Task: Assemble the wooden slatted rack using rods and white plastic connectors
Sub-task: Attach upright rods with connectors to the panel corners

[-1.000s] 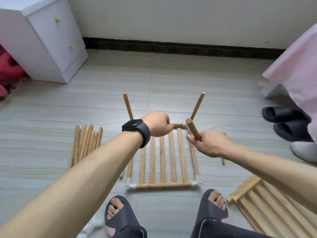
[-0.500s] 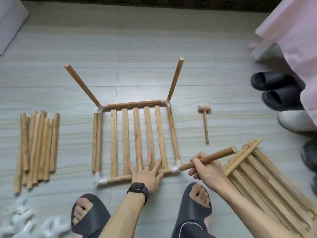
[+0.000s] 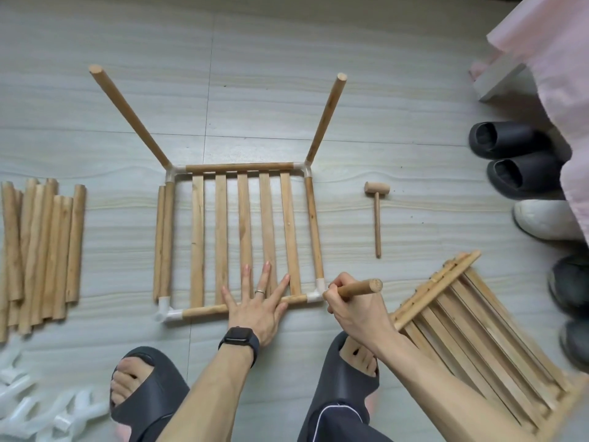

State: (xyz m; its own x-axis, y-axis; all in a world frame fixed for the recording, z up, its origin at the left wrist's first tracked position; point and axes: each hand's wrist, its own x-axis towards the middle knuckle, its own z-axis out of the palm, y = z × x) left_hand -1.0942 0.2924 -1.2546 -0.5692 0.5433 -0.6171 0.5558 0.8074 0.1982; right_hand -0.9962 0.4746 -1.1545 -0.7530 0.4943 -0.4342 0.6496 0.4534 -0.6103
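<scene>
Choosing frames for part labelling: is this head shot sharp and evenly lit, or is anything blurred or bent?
Head view: soft even light, faint shadows, no glare; slatted panel, left hand, right hand and mallet are sharp; loose connectors lower left and shoes lower right are smeared; the wide angle likely splays both upright rods.

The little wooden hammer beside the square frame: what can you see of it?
The hammer looks like pale wood: a short cylindrical head crosswise at the far end, a thin round handle pointing toward the person. It lies flat on the floor, right of the slatted frame and apart from it. Nothing else touches it.
</scene>
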